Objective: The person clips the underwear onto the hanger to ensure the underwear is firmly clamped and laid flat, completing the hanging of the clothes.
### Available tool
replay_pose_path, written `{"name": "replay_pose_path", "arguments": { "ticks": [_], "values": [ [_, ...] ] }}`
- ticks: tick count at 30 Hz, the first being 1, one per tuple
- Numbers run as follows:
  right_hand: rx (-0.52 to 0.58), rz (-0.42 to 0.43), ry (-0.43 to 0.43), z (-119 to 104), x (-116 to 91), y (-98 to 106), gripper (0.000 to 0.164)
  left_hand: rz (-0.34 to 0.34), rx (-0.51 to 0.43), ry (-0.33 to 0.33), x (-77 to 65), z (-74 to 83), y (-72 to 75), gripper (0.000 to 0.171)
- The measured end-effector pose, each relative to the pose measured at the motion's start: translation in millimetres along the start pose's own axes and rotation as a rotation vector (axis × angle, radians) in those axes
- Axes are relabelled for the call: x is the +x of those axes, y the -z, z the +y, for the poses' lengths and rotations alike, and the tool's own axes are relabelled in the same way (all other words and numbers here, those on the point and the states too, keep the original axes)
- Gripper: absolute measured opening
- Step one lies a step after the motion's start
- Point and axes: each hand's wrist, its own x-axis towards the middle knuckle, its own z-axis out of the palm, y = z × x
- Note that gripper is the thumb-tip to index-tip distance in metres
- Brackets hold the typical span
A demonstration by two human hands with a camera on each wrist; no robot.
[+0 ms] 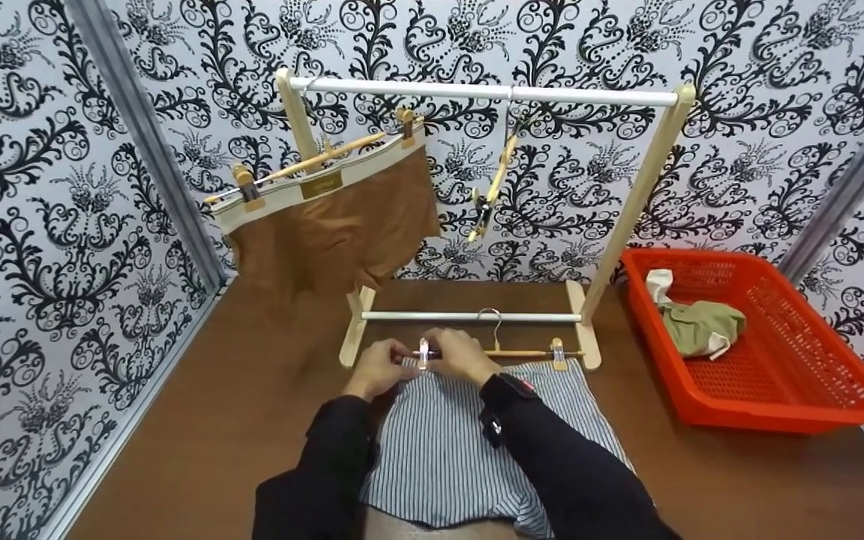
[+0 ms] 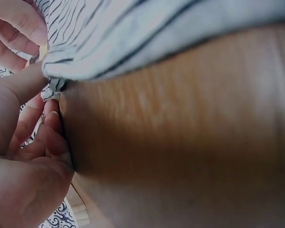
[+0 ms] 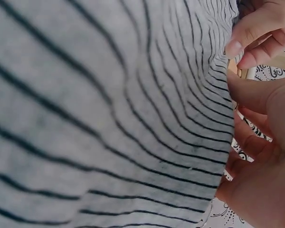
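- Striped shorts [image 1: 432, 450]: flat on the counter [image 1: 199, 420], in front of the garment rack [image 1: 589, 94].
- Left hand [image 1: 381, 369] pinches the waist corner; right hand [image 1: 460, 354] grips the hanger clip [image 1: 424, 354].
- Keep the waistband taut; seat it fully before releasing.

Head view high, forward-down; wrist views close, sharing striped cloth [image 3: 109, 114].

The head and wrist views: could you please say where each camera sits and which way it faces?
Head: head-worn, facing forward and down at the rack, striped cloth and basket; left hand, right hand and sleeves show.
Left wrist: worn there, facing the cloth's edge and table; both hands show.
Right wrist: worn there, facing the cloth close up; both hands show.
Shared by both wrist views: cloth, hands.
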Motion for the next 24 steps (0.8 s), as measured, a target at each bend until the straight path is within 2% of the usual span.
{"name": "replay_pose_path", "arguments": {
  "ticks": [3, 6, 10, 14, 16, 21, 24],
  "values": [
    [0.05, -0.008, -0.017, 1, 0, 0, 0.051, 0.018, -0.002, -0.019, 0.4, -0.3, -1.5, 0.029],
    [0.093, 0.003, -0.023, 3, 1, -1, 0.05, 0.024, -0.044, -0.036, 1.1, -0.8, -4.3, 0.03],
    [0.198, 0.024, -0.012, 7, 3, -2, 0.042, 0.038, -0.144, -0.014, 0.7, -2.2, -7.9, 0.032],
    [0.335, 0.034, 0.02, 9, 5, -2, 0.03, 0.056, -0.204, -0.006, -0.3, -3.7, -10.8, 0.034],
    [0.379, 0.025, 0.028, 9, 6, -1, 0.03, 0.05, -0.231, -0.012, -0.4, -4.9, -11.7, 0.034],
    [0.382, 0.003, 0.058, 8, 7, 3, 0.04, 0.01, -0.32, -0.003, -0.2, -8.5, -10.7, 0.035],
    [0.349, 0.0, 0.096, 6, 6, 3, 0.038, -0.01, -0.332, -0.004, -0.8, -10.0, -8.1, 0.034]
  ]
}}
